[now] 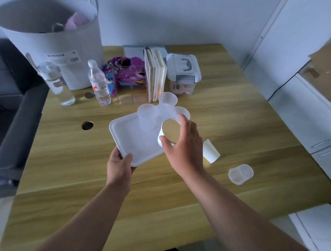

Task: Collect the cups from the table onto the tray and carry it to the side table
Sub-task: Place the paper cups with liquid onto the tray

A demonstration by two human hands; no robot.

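Tray (130, 141): white, at centre frame, its near corner pinched by the left hand (120, 166), thumb on top and fingers under; whether its far side rests on the surface (226, 123) I cannot tell.
Paper cup (169, 134): white, clamped in the right hand (184, 143) by the rim, thumb on the near side and fingers over the far side, above the tray's right edge.
On the tray: three clear plastic cups, one (147, 115) at left, one (167, 100) at the back, one (184, 113) partly hidden behind the right hand.
Left to collect: a paper cup on its side (210, 151) just right of the right hand, and a clear cup on its side (241, 174) at lower right.
Risk, tip: held by a single corner, the tray could dip and slide the light cups off.
Risk, knock: setting the paper cup down close to the clear ones may topple them.
Basket (51, 44): upper left, holds pinkish cloth.
Lidded box (183, 73): clear, contents indistinct.
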